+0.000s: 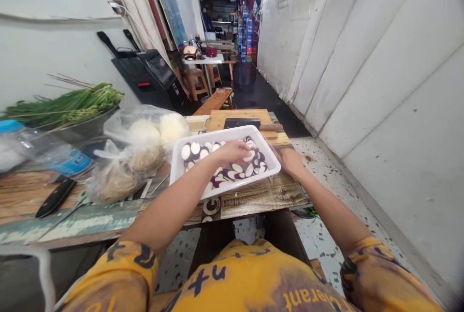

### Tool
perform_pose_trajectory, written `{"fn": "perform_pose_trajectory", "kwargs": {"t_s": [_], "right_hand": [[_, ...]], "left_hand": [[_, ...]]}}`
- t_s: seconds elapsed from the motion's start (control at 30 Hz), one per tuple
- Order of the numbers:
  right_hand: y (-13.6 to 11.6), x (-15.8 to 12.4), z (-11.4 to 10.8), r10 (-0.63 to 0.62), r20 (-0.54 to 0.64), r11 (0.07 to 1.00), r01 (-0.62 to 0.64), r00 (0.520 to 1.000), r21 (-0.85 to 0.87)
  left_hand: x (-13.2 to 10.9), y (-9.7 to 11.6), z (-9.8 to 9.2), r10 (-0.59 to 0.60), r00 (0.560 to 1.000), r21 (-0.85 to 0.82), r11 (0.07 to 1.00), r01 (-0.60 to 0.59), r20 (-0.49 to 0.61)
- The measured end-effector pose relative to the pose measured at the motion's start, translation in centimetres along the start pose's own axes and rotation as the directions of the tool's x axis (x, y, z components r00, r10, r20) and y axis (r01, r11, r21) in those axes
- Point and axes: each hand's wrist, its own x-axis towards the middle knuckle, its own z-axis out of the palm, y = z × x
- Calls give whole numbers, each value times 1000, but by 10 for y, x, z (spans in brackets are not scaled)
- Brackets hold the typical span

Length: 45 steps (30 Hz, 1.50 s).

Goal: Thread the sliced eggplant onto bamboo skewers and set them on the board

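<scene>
A white rectangular tray (177,159) sits on the wooden table, filled with several round eggplant slices (195,149) that have white flesh and purple skin. My left hand (234,150) reaches into the tray, fingers curled over the slices near its middle. Whether it grips one is hidden. My right hand (290,161) rests against the tray's right rim, fingers closed on the edge.
A cleaver (242,123) lies on a wooden cutting board (221,119) behind the tray. Plastic bags of noodles (125,167) and a black-handled knife (54,198) lie to the left. A metal bowl of green stalks (68,104) stands at far left. A wall runs along the right.
</scene>
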Motion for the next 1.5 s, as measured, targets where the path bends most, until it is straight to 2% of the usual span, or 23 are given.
{"fn": "perform_pose_trajectory", "kwargs": {"t_s": [0.1,0.23,0.47,0.63,0.73,0.87,0.9,1.0,1.07,1.17,1.3,1.5], "right_hand": [[-4,4,-3,9,-13,999,-9,1000,34],[-4,6,-6,-14,-61,995,20,998,96],[-9,15,-8,-7,-148,978,38,989,207],[-18,20,-15,-1,-243,949,78,970,307],[-25,15,-27,-8,-334,924,135,942,357],[-32,-6,-48,-14,-499,852,271,867,447],[-34,-16,-51,-25,-504,827,301,863,474],[-41,-54,-50,-98,-380,758,316,920,570],[-46,-79,-43,-128,-306,731,298,943,613],[-52,-104,-30,-119,-282,716,279,952,640],[-56,-109,-21,-117,-265,716,267,957,645],[-58,-104,-21,-121,-271,732,270,955,625]], "left_hand": [[1,3,0,37,991,-128,990,-54,-131],[3,4,-2,-8,965,-174,984,-39,-260],[7,0,0,-11,959,-177,983,-41,-282],[13,-5,-5,-26,946,-260,964,-63,-324],[14,-4,-8,-51,948,-357,932,-68,-314],[14,1,-7,-96,946,-496,865,-74,-309],[13,2,-7,-102,941,-519,850,-87,-324],[14,5,-7,-106,918,-559,818,-139,-383],[15,5,-8,-115,906,-584,795,-162,-408],[17,3,-10,-141,904,-627,762,-160,-403],[18,1,-10,-167,904,-652,744,-146,-394],[15,4,-8,-164,909,-691,704,-164,-383]]}}
